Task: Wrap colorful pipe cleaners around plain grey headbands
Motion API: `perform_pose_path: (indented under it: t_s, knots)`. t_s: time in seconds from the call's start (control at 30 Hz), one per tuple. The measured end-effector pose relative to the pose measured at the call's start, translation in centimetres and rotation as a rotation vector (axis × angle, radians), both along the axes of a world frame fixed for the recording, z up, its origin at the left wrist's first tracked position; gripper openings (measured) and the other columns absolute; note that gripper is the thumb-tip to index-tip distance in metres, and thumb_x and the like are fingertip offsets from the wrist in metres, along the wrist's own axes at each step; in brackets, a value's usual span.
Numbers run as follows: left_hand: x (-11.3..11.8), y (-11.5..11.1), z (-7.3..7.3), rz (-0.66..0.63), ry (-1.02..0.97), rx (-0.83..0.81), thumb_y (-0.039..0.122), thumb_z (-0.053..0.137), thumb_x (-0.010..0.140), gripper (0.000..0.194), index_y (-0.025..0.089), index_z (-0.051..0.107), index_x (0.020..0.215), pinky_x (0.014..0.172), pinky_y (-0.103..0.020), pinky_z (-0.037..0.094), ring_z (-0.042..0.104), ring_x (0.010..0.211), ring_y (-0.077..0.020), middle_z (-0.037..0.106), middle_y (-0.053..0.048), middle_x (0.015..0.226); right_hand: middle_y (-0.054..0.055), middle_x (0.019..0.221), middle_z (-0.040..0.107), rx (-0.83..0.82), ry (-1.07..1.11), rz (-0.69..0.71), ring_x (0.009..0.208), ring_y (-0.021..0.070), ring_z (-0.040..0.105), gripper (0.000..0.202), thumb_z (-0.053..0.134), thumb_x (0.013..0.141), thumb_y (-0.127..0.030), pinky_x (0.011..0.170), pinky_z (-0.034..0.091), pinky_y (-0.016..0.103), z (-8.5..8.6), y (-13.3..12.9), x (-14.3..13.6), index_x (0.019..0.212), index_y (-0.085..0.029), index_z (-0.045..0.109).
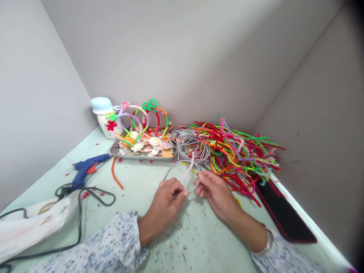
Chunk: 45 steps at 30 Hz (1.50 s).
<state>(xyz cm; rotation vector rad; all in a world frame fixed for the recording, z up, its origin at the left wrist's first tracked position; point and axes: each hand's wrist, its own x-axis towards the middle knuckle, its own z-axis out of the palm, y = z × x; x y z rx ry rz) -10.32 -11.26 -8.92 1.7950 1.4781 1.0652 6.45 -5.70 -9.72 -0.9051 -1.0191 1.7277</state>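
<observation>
Near the middle of the table, my left hand is closed, thumb and forefinger pinching a loop of grey wire. A pale pink pipe cleaner stands up from that pinch, its lower end hidden at my fingertips. My right hand grips the right side of the same wire loop between thumb and fingers. Just behind the loop lies a coil of grey wire. Heaped to the right of the coil are many coloured pipe cleaners.
A metal tray of shells sits at the back, with pipe-cleaner headbands on it. Left of it stand a white bottle and a blue glue gun with a looping cord. A black mat lies along the right edge.
</observation>
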Motion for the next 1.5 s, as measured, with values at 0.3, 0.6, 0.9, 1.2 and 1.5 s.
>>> perform_pose_path:
  t_s: [0.3, 0.6, 0.9, 1.2, 1.5]
  knots:
    - [-0.1, 0.4, 0.1, -0.015, -0.145, -0.133, 0.027, 0.054, 0.081, 0.020, 0.017, 0.056, 0.064, 0.058, -0.024, 0.034, 0.046, 0.061, -0.0130, 0.050, 0.002, 0.063, 0.000, 0.065, 0.064, 0.031, -0.031, 0.033, 0.053, 0.0087, 0.059, 0.026, 0.071, 0.078, -0.039, 0.050, 0.047, 0.017, 0.1, -0.1, 0.1, 0.075, -0.015, 0.062]
    - [0.1, 0.1, 0.0, 0.041, -0.060, -0.065, 0.030, 0.055, 0.085, 0.016, 0.018, 0.059, 0.075, 0.067, -0.027, 0.040, 0.053, 0.072, -0.0161, 0.059, -0.001, 0.074, -0.001, 0.065, 0.064, -0.037, 0.061, 0.000, 0.053, 0.0077, 0.059, 0.023, 0.075, 0.074, -0.034, 0.048, 0.046, 0.015, 0.1, 0.0, 0.0, 0.077, -0.015, 0.062]
    - [0.3, -0.8, 0.3, 0.115, 0.114, 0.267, 0.019, 0.062, 0.081, 0.007, 0.021, 0.056, 0.083, 0.082, -0.033, 0.040, 0.054, 0.087, -0.0199, 0.060, -0.003, 0.086, 0.001, 0.077, 0.064, -0.068, 0.055, -0.037, 0.058, 0.0113, 0.059, 0.015, 0.071, 0.076, -0.032, 0.051, 0.048, 0.022, 0.1, 0.1, 0.2, 0.079, -0.020, 0.062]
    - [0.2, -0.5, 0.8, 0.080, 0.178, 0.339, 0.019, 0.064, 0.082, 0.004, 0.022, 0.065, 0.080, 0.084, -0.035, 0.037, 0.061, 0.081, -0.0179, 0.069, -0.001, 0.081, 0.001, 0.077, 0.065, -0.058, 0.052, -0.048, 0.062, 0.0136, 0.061, 0.019, 0.072, 0.076, -0.035, 0.053, 0.050, 0.025, -0.4, 0.3, 0.3, 0.080, -0.021, 0.061]
    - [-0.2, -0.2, 0.6, 0.107, 0.220, 0.436, 0.022, 0.065, 0.083, 0.006, 0.023, 0.068, 0.088, 0.087, -0.037, 0.038, 0.063, 0.079, -0.0170, 0.073, -0.001, 0.084, 0.001, 0.075, 0.065, -0.099, 0.093, -0.052, 0.060, 0.0131, 0.061, 0.019, 0.074, 0.073, -0.034, 0.052, 0.052, 0.024, -0.1, 0.1, 0.2, 0.077, -0.021, 0.062]
